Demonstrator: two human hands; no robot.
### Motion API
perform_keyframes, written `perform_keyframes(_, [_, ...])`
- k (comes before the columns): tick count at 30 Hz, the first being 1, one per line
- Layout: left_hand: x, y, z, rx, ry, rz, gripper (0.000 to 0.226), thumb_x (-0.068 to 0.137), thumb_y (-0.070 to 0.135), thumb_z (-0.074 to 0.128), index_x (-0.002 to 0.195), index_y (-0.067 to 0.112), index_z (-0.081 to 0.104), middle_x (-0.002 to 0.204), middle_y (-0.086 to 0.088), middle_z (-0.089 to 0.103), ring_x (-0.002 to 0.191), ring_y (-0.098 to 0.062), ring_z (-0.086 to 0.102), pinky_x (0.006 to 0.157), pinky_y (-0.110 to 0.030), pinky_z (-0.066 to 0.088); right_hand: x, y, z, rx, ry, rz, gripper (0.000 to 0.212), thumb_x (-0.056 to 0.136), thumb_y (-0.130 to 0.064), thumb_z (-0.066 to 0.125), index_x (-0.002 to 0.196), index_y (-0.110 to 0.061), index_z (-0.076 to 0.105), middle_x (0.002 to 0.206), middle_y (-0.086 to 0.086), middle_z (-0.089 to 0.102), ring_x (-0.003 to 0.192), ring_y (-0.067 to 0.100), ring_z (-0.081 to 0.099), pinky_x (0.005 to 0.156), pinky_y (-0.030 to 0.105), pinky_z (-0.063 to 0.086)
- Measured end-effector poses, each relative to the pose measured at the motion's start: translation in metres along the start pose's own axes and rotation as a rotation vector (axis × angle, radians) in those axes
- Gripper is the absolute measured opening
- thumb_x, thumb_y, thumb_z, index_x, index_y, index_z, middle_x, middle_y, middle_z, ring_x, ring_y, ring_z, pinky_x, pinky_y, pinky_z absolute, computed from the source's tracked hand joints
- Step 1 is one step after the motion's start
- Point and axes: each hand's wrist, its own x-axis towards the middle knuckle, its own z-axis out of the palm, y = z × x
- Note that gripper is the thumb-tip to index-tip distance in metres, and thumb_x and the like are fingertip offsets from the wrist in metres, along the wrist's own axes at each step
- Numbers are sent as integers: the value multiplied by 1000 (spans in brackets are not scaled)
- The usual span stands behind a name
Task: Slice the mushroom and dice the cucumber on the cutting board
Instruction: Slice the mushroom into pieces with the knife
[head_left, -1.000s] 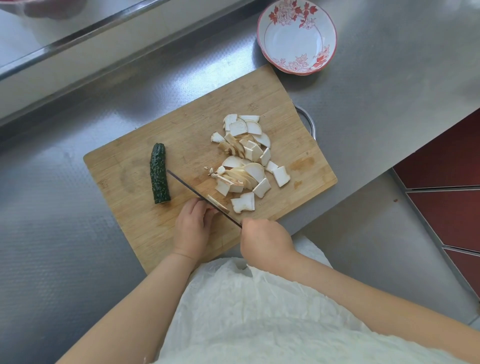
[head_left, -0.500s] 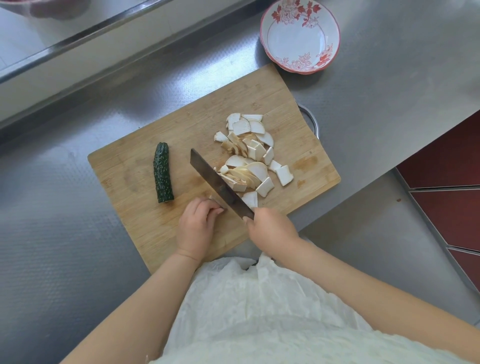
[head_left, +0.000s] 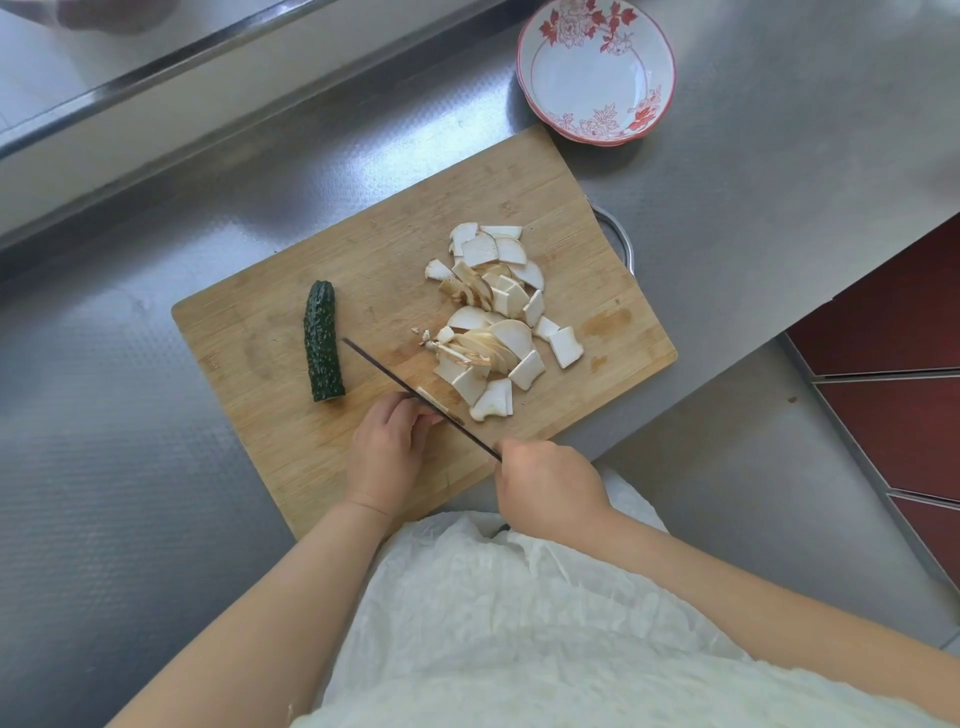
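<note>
We see the right hand (head_left: 545, 488) clenched round the knife (head_left: 415, 396), blade edge-down on the cutting board (head_left: 260, 332). The left hand (head_left: 387, 447) curls its fingers (head_left: 410, 410) on a mushroom piece (head_left: 430, 399) against the blade. Mushroom slices (head_left: 498, 312) lie beyond the fingers, the cucumber (head_left: 323, 348) to their left.

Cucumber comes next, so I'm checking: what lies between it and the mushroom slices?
In the head view, only the knife blade and bare cutting board.

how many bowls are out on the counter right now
1. The bowl, white with red flowers, sits on the steel counter just past the far right corner of the cutting board. Nothing shows inside it.
</note>
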Motion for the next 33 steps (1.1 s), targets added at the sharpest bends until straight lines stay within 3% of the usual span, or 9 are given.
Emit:
perform_keyframes(7, [-3, -4, 3, -11, 20, 6, 34, 88, 25, 47, 86, -2, 69, 89, -16, 67, 85, -19, 49, 61, -31, 50, 3, -8, 0, -19, -28, 31, 19, 96, -11, 43, 108, -11, 57, 94, 9, 67, 84, 30, 64, 53, 29, 32])
perform_keyframes(10, [-4, -8, 4, -25, 5, 10, 31, 88, 22, 47, 87, -1, 68, 90, -16, 67, 86, -21, 50, 62, -33, 51, 3, -11, -2, -35, -56, 37, 16, 95, -9, 43, 105, -10, 55, 93, 10, 66, 76, 30, 59, 44, 28, 23])
perform_keyframes(15, [-3, -8, 4, -8, 15, 22, 29, 88, 21, 48, 87, 0, 68, 89, -15, 66, 85, -20, 49, 62, -30, 46, 4, -15, -7, -32, -73, 59, 15, 94, -8, 43, 104, -8, 54, 94, 10, 66, 71, 28, 52, 43, 27, 21])
perform_keyframes(22, [-1, -8, 4, -36, 16, 31, 25, 88, 22, 52, 82, 2, 66, 84, -12, 65, 81, -19, 49, 64, -26, 36, 20, -16, 0, -8, -88, 105, 16, 96, -9, 43, 105, -8, 57, 97, 11, 65, 79, 28, 58, 43, 26, 24])
perform_keyframes(24, [-3, -10, 6, -34, -1, 19, 22, 89, 22, 55, 83, 5, 67, 84, -8, 64, 79, -20, 52, 63, -28, 40, 27, -11, 4, 48, -68, 118, 19, 100, -18, 41, 106, -10, 57, 98, 11, 65, 86, 29, 62, 48, 27, 31])
perform_keyframes(28, [-5, -11, 6, -49, -27, -3, 24, 90, 26, 55, 83, 7, 68, 81, -4, 62, 76, -20, 55, 60, -28, 42, 30, 0, 3, 200, -42, 143, 30, 101, -34, 38, 105, -12, 58, 92, 10, 65, 82, 29, 61, 62, 33, 47])
perform_keyframes(33, [-5, -12, 5, -30, -27, -5, 23, 89, 26, 55, 87, 7, 68, 87, -5, 64, 81, -17, 53, 62, -27, 41, 12, 2, 6, 87, 56, 69, 18, 99, -21, 41, 104, -15, 57, 85, 8, 67, 75, 29, 62, 53, 30, 42])
